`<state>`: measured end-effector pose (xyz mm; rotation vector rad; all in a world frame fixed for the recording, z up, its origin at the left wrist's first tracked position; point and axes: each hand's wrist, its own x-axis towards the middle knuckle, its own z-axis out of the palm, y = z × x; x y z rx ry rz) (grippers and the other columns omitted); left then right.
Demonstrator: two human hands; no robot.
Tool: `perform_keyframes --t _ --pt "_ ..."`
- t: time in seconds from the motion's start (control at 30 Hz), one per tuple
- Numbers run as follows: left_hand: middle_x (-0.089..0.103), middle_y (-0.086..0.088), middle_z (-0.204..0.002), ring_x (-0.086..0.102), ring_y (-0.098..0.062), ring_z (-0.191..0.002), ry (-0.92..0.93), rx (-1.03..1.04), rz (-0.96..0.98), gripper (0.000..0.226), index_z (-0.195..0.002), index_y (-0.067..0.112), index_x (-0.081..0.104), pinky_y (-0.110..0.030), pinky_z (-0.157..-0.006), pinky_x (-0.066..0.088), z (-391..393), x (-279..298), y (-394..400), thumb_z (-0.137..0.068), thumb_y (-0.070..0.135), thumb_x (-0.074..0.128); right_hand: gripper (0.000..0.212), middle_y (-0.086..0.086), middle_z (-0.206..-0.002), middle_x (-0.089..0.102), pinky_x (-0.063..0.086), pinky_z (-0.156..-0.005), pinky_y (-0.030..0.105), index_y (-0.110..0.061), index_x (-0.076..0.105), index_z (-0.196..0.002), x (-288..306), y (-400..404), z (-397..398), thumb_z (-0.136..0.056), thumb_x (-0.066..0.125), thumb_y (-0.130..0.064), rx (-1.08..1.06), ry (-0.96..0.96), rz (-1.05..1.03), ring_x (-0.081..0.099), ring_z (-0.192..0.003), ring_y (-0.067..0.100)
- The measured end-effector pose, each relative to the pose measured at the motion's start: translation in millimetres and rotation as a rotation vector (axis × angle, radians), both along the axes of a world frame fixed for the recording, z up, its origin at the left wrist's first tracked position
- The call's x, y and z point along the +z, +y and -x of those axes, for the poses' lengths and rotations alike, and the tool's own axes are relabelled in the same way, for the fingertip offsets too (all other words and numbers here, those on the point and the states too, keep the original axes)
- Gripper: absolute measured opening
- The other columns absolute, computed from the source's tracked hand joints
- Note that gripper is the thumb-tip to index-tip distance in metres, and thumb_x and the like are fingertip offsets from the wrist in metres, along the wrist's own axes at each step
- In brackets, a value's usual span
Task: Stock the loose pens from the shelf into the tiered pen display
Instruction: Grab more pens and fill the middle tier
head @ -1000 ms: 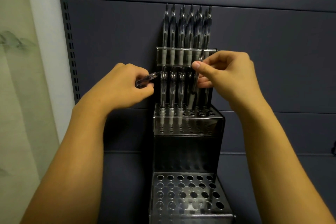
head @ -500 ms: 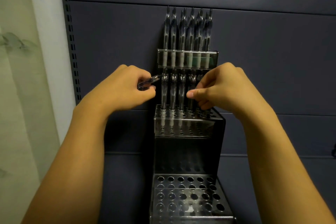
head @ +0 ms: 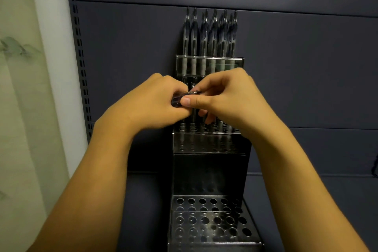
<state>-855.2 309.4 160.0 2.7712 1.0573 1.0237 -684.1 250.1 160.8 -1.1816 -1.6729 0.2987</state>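
Clear acrylic is catching the light on the tiered pen display (head: 208, 145), which is standing against the dark slotted back panel (head: 306, 67). Both hands are meeting in front of its middle tier. The left hand (head: 151, 104) is curling its fingers round a bundle of loose pens (head: 182, 98), of which only the dark ends are poking out. The right hand (head: 227, 96) is pinching one of those ends between thumb and forefinger, touching the left hand. Behind the knuckles, pens are already standing upright in the middle tier, and a fuller row (head: 210, 32) is rising from the top tier. The lowest tier's holes (head: 210, 219) are showing open near me.
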Motion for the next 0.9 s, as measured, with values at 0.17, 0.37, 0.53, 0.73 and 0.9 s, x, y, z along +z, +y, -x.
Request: perform_keyframes --t 0.17,0.37,0.53,0.73,0.9 --pt "0.058 0.005 -0.058 0.050 -0.007 -0.051 -0.051 -0.034 -0.025 0.010 -0.073 0.024 0.066 -0.018 -0.047 0.036 1.0 -0.1 -2.3 -0.078 0.029 0.059 0.018 0.010 -0.073 0.076 0.057 -0.058 0.029 -0.007 0.079 -0.086 -1.4 2.8 -2.7 -0.077 0.088 -0.020 0.088 0.150 -0.019 0.072 -0.063 0.023" --pt "0.057 0.007 -0.056 0.050 -0.007 -0.051 -0.069 -0.032 -0.059 0.009 -0.072 0.023 0.064 -0.019 -0.046 0.035 0.8 -0.2 -1.4 -0.081 0.025 0.062 0.017 0.015 -0.078 0.076 0.060 -0.060 0.029 0.001 0.077 -0.089 0.7 1.1 -2.4 -0.077 0.085 -0.008 0.180 0.264 -0.001 0.075 -0.071 0.027" --pt "0.057 0.003 -0.059 0.049 -0.011 -0.052 -0.082 -0.019 -0.072 0.010 -0.073 0.020 0.063 -0.032 -0.051 0.041 1.0 -0.1 0.2 -0.083 0.023 0.064 0.015 0.018 -0.078 0.075 0.058 -0.057 0.028 0.002 0.077 -0.089 0.1 1.2 -1.1 -0.078 0.084 -0.006 0.183 0.306 -0.026 0.073 -0.067 0.025" --pt "0.054 0.005 -0.057 0.048 -0.013 -0.052 -0.120 -0.021 -0.094 0.014 -0.070 0.022 0.060 -0.039 -0.053 0.042 2.5 -0.3 1.0 -0.082 0.026 0.064 0.014 0.017 -0.076 0.075 0.058 -0.056 0.028 0.002 0.077 -0.088 0.2 3.1 -3.8 -0.078 0.084 -0.005 0.207 0.318 -0.061 0.071 -0.063 0.023" --pt "0.055 0.003 -0.058 0.051 -0.016 -0.053 -0.116 0.037 -0.074 0.021 -0.068 0.022 0.061 -0.037 -0.052 0.041 6.4 -1.2 6.1 -0.086 0.031 0.064 0.017 0.016 -0.074 0.074 0.057 -0.054 0.026 0.006 0.075 -0.088 3.0 2.6 -10.4 -0.077 0.083 -0.003 0.220 0.373 -0.089 0.068 -0.059 0.022"
